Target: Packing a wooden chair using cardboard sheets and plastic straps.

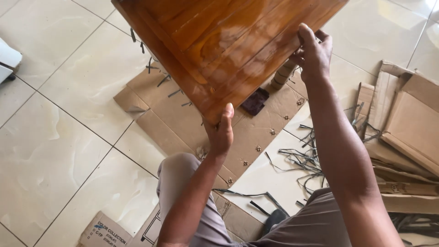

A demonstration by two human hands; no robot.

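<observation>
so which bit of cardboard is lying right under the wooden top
The flattened sheet beneath the wooden top; the folded pieces sit to the right, another sheet near the knee.

A big brown flattened cardboard box [238, 132] lies open on the pale tile floor [59, 137], in the middle. It has small metal staples along its edges. At the right side sits a pile of torn cardboard pieces [407, 132], brown and bent, stacked on each other. Near the bottom left lies a small cardboard flap [106, 232] with blue and dark print on it. Just beside it is another cardboard piece [153, 228] with a black line drawing.
</observation>
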